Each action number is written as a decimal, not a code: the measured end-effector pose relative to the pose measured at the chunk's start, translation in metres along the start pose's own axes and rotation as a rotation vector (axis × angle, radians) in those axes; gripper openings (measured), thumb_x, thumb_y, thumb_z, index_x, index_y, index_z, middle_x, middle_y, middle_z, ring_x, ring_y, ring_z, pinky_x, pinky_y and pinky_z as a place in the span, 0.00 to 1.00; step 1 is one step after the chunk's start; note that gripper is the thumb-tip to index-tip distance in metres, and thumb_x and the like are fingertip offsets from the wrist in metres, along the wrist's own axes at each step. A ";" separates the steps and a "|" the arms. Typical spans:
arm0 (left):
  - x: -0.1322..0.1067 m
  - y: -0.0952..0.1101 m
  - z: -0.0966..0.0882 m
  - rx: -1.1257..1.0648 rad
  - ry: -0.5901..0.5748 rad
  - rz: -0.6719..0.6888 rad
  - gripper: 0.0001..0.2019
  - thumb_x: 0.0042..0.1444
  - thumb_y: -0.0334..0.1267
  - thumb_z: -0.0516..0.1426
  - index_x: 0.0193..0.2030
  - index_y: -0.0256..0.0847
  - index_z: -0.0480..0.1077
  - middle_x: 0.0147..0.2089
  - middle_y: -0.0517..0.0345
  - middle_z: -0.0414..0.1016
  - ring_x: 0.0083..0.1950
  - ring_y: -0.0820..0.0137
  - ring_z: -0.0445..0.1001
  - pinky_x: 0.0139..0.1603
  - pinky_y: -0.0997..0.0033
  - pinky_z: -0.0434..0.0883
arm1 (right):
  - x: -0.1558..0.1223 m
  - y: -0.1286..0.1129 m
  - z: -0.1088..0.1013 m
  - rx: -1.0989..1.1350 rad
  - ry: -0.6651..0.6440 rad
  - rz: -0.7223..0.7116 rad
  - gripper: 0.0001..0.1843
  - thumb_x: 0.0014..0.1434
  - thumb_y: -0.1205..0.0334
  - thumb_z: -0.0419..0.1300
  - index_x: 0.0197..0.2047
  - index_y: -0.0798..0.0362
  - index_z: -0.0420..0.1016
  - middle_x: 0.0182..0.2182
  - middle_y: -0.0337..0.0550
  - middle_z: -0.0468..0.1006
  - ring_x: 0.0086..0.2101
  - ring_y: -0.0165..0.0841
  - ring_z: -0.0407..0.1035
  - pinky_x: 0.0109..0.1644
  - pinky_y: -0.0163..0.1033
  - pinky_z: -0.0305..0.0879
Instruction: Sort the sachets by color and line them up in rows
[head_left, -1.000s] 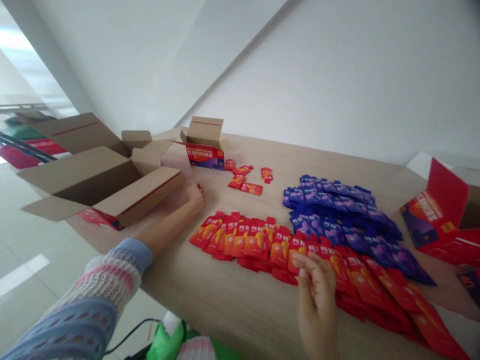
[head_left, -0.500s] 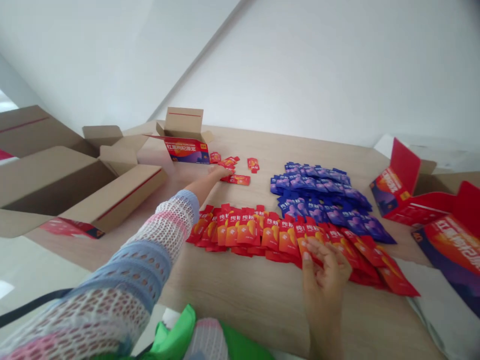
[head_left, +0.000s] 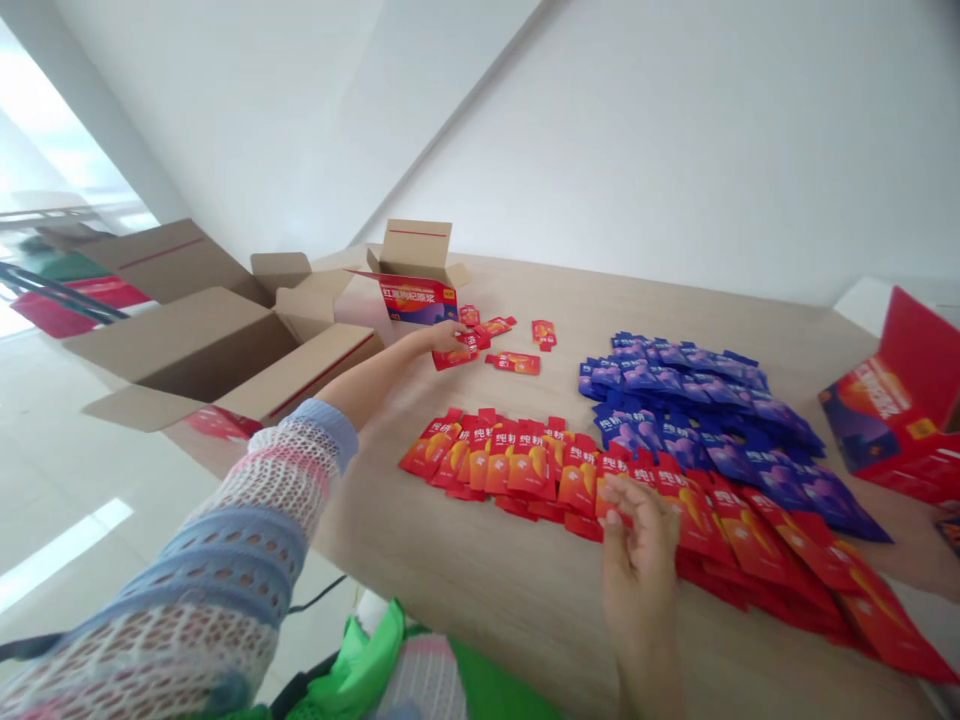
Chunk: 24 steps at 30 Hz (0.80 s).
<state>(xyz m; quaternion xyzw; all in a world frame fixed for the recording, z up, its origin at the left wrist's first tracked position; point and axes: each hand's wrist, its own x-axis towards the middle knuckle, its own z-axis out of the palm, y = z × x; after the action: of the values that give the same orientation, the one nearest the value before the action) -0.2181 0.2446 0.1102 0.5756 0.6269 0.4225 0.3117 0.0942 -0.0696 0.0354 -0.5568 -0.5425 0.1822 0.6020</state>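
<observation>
1 open brown carton stands just beside 1 red box.

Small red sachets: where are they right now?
In the head view, the small red sachets lie on the wooden table's far side, by the left hand, right of the open red carton.
</observation>
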 end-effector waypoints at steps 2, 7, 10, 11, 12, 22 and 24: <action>-0.015 0.007 -0.015 0.036 -0.059 -0.007 0.11 0.37 0.22 0.69 0.26 0.37 0.75 0.26 0.56 0.72 0.36 0.60 0.73 0.37 0.69 0.66 | -0.001 -0.004 0.005 0.010 -0.027 -0.006 0.16 0.66 0.56 0.53 0.54 0.50 0.69 0.52 0.51 0.67 0.51 0.40 0.68 0.57 0.55 0.67; -0.092 0.008 -0.028 0.051 -0.024 0.049 0.11 0.47 0.27 0.68 0.32 0.38 0.71 0.28 0.57 0.69 0.38 0.62 0.71 0.37 0.70 0.63 | -0.005 -0.012 0.004 -0.080 -0.014 -0.019 0.17 0.65 0.55 0.54 0.54 0.52 0.71 0.53 0.54 0.69 0.56 0.45 0.63 0.58 0.56 0.65; -0.155 -0.006 -0.014 0.103 0.089 0.110 0.11 0.59 0.35 0.63 0.36 0.40 0.63 0.29 0.56 0.67 0.36 0.61 0.70 0.38 0.66 0.62 | -0.007 -0.019 0.001 -0.160 0.033 0.022 0.24 0.63 0.54 0.57 0.59 0.53 0.70 0.60 0.57 0.65 0.62 0.48 0.57 0.59 0.57 0.63; -0.174 -0.013 -0.008 0.125 0.088 0.102 0.10 0.61 0.36 0.61 0.37 0.41 0.61 0.29 0.56 0.66 0.35 0.62 0.70 0.38 0.65 0.62 | -0.007 -0.022 0.000 -0.155 0.038 0.040 0.26 0.62 0.54 0.57 0.61 0.52 0.69 0.61 0.57 0.63 0.62 0.48 0.57 0.60 0.58 0.63; -0.190 -0.020 -0.002 0.144 0.071 0.087 0.10 0.63 0.37 0.59 0.38 0.41 0.59 0.29 0.57 0.65 0.34 0.62 0.69 0.38 0.64 0.62 | -0.007 -0.025 0.000 -0.136 0.037 0.057 0.27 0.62 0.54 0.58 0.63 0.52 0.67 0.63 0.57 0.62 0.61 0.48 0.59 0.60 0.58 0.63; -0.242 -0.066 0.041 0.300 0.116 -0.082 0.28 0.59 0.34 0.54 0.65 0.34 0.52 0.65 0.30 0.59 0.67 0.47 0.61 0.63 0.49 0.59 | -0.016 -0.036 0.008 -0.026 0.215 0.071 0.31 0.62 0.57 0.60 0.67 0.51 0.64 0.66 0.56 0.62 0.63 0.49 0.61 0.64 0.62 0.60; -0.245 -0.062 0.048 0.391 0.109 -0.095 0.34 0.58 0.37 0.55 0.69 0.36 0.49 0.71 0.29 0.50 0.74 0.45 0.50 0.67 0.46 0.52 | -0.017 -0.035 0.006 -0.032 0.251 0.060 0.32 0.62 0.58 0.59 0.68 0.50 0.62 0.66 0.57 0.61 0.64 0.50 0.60 0.64 0.63 0.60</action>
<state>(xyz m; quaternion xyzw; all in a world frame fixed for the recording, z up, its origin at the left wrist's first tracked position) -0.1694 0.0130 0.0104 0.5713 0.7392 0.3082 0.1794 0.0697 -0.0914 0.0573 -0.6006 -0.4489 0.1202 0.6506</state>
